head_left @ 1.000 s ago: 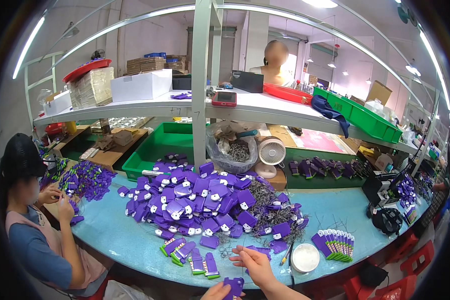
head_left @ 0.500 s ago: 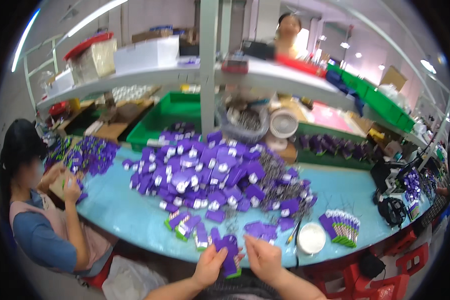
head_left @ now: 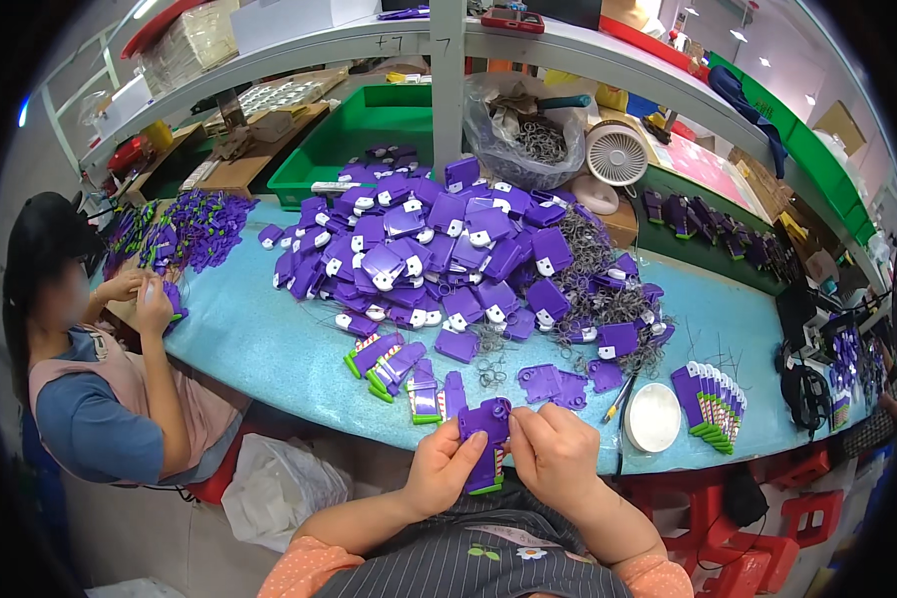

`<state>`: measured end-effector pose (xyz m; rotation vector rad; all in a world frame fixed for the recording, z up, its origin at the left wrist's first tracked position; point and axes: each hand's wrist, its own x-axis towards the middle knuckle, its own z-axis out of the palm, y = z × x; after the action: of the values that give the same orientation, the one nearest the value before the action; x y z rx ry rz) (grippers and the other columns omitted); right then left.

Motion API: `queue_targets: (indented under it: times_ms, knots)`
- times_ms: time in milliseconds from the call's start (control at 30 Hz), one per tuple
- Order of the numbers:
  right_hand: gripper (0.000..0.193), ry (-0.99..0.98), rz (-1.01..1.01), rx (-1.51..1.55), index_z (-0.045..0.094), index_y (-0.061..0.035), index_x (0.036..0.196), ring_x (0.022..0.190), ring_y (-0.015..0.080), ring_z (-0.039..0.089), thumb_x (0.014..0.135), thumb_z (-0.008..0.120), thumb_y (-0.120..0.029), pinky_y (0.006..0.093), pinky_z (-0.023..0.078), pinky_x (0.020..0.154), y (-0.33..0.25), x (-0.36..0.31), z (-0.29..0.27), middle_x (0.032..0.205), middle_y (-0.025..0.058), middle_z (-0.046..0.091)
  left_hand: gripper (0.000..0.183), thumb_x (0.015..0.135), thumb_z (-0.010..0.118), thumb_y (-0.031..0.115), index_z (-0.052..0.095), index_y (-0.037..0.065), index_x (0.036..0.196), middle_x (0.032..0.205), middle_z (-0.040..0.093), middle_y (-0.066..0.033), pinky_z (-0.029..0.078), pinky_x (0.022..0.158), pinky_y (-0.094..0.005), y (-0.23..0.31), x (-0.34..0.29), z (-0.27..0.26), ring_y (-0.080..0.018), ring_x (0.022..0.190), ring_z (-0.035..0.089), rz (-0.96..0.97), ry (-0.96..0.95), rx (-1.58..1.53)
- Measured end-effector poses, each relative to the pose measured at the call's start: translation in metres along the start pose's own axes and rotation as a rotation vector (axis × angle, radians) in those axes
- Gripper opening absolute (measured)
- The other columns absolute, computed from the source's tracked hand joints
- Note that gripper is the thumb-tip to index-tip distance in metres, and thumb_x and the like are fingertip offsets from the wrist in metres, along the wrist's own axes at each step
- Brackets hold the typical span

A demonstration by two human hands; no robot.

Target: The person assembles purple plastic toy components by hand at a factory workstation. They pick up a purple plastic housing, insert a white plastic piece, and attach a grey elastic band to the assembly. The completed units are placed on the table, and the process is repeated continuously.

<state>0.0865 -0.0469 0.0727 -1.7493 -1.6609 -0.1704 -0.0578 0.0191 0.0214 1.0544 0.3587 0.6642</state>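
Upright between the thumb and fingers of my left hand (head_left: 437,468) is a purple plastic casing (head_left: 485,424) with a round boss at its top and a green end at the bottom. My right hand (head_left: 558,453) is closed in a pinch at the casing's upper right edge; whatever lies between its fingertips is too small to make out. Just beyond, loose purple shell pieces (head_left: 542,382) lie on the blue table. To their left is a short row of purple pieces with striped edges and green ends (head_left: 424,394).
A big heap of purple casings (head_left: 389,249) covers mid-table, beside a tangle of metal rings and wires (head_left: 593,269). Right of me stand a white round tub (head_left: 654,419) and a fanned stack of finished-looking pieces (head_left: 710,404). A co-worker (head_left: 110,379) sits at left. A shelf (head_left: 588,60) crosses above.
The view has tilted down, so the table and my apron show more. Both hands stay together at the purple casing, the left still holding it and the right now closer to its top edge.
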Motion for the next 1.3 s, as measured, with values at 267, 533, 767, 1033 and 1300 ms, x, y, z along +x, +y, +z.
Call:
queue_targets:
  times_ms: [267,533,767,1033,1300]
  knots:
    - [0.005,-0.079,0.089,0.162,0.06,-0.0026,0.072,0.05,0.0245,0.053,0.075,0.06,-0.006,0.0341,0.041,0.045,0.011,-0.005,-0.007,0.059,0.0084,0.051,0.028,0.095,0.042,0.01,0.044,-0.004,0.119,0.11,0.058,-0.0104,0.047,0.084,-0.0263,-0.001,-0.001,0.001,-0.0142,0.097,0.058,-0.041,-0.081,-0.026]
    - [0.008,-0.025,0.131,0.116,0.059,-0.0047,0.068,0.049,0.0263,0.054,0.075,0.061,-0.009,0.0359,0.041,0.044,0.011,-0.006,-0.004,0.059,0.0081,0.052,0.024,0.094,0.047,0.012,0.053,-0.004,0.112,0.098,0.062,-0.0076,0.049,0.074,-0.0252,-0.003,0.005,-0.005,-0.0107,0.086,0.059,-0.15,-0.058,0.086]
    - [0.011,-0.005,0.094,0.097,0.059,-0.006,0.067,0.05,0.0269,0.055,0.075,0.062,-0.013,0.036,0.042,0.044,0.011,-0.006,0.001,0.06,0.0086,0.054,0.025,0.091,0.051,0.01,0.053,-0.003,0.113,0.089,0.064,-0.0064,0.049,0.067,-0.0248,-0.002,0.004,-0.002,-0.0091,0.076,0.06,0.088,-0.028,0.49]
    - [0.011,0.05,0.139,0.341,0.055,-0.0012,0.072,0.058,0.0335,0.051,0.082,0.056,-0.006,0.0397,0.039,0.051,0.006,-0.009,-0.012,0.063,0.0156,0.05,0.025,0.087,0.052,0.008,0.053,-0.001,0.11,0.075,0.062,-0.0126,0.047,0.053,-0.0338,0.001,0.01,0.011,-0.0229,0.058,0.06,0.478,0.045,0.867]
    - [0.019,0.206,0.193,0.345,0.052,-0.0031,0.065,0.048,0.0296,0.046,0.084,0.055,-0.007,0.0386,0.035,0.046,0.028,-0.017,0.005,0.057,0.0137,0.046,0.02,0.087,0.052,0.01,0.057,0.001,0.105,0.068,0.061,-0.0115,0.046,0.052,-0.0329,0.002,0.027,0.018,-0.0222,0.056,0.06,0.273,-0.011,0.785]
